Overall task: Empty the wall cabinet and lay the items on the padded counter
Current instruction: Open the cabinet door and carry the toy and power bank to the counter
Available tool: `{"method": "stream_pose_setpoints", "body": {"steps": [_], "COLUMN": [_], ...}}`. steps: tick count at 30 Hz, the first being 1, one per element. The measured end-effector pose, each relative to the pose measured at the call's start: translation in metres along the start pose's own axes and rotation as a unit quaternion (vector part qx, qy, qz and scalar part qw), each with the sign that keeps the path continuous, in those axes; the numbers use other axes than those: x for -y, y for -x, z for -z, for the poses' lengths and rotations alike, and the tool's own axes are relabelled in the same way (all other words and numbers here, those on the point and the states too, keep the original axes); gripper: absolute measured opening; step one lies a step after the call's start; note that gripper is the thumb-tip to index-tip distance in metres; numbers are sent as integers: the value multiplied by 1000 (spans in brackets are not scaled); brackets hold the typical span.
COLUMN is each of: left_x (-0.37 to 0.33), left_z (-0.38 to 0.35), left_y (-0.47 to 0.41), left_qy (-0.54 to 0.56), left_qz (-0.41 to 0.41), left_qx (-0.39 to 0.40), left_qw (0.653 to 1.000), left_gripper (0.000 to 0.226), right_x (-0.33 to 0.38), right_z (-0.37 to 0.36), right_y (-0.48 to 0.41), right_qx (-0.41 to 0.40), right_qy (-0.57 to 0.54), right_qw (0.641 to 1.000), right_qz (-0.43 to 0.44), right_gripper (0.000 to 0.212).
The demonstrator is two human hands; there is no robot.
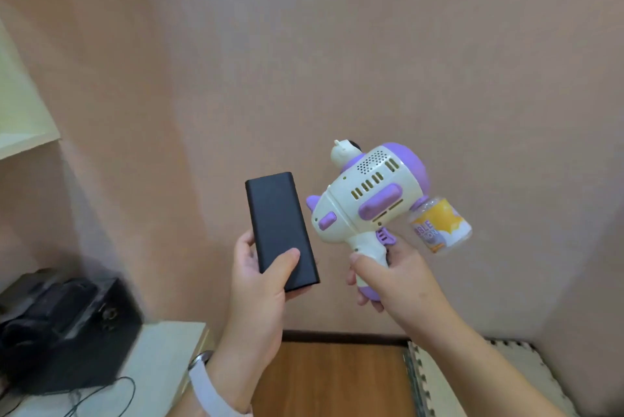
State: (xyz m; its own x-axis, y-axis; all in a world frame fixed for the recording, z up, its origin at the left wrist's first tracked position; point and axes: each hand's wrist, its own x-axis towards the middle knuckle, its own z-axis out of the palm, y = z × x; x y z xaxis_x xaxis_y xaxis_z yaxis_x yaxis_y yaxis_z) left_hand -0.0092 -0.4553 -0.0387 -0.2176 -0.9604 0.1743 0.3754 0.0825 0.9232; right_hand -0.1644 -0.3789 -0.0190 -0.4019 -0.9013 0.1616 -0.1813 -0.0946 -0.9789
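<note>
My left hand grips a flat black power bank by its lower end, thumb across its face, and holds it upright in front of the pink wall. My right hand is wrapped round the handle of a white and purple toy bubble gun. A small clear bottle with a yellow label hangs from the gun's front. A pale cabinet edge shows at the far left. The padded counter, covered with interlocking foam mats, lies at the lower right below my right forearm.
A black box-shaped device with cables sits on a white surface at the lower left. Wooden floor shows between that surface and the foam mats. A white watch strap is on my left wrist.
</note>
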Motion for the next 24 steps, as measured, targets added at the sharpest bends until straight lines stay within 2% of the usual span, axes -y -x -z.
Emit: {"method": "stream_pose_setpoints", "body": {"steps": [7,12,17,24], "left_x": [51,79,104,152], "left_z": [-135,-220,-292,-378], "left_y": [54,97,135,180], "left_qy": [2,2,17,18], "left_qz": [61,96,148,218], "left_qx": [116,204,304,405], "left_qw": [991,974,941,888], "left_gripper": [43,38,37,36], "right_x": [-28,-39,-50,-62], "right_z": [151,232,299,364], "right_y": [68,125,181,247], "right_qx": [-117,-198,-298,-422], "right_qy": [24,32,96,76], "right_qw": [992,977,942,891], "right_qz": [-52,-73,-121,-150], "right_gripper": [21,12,12,4]}}
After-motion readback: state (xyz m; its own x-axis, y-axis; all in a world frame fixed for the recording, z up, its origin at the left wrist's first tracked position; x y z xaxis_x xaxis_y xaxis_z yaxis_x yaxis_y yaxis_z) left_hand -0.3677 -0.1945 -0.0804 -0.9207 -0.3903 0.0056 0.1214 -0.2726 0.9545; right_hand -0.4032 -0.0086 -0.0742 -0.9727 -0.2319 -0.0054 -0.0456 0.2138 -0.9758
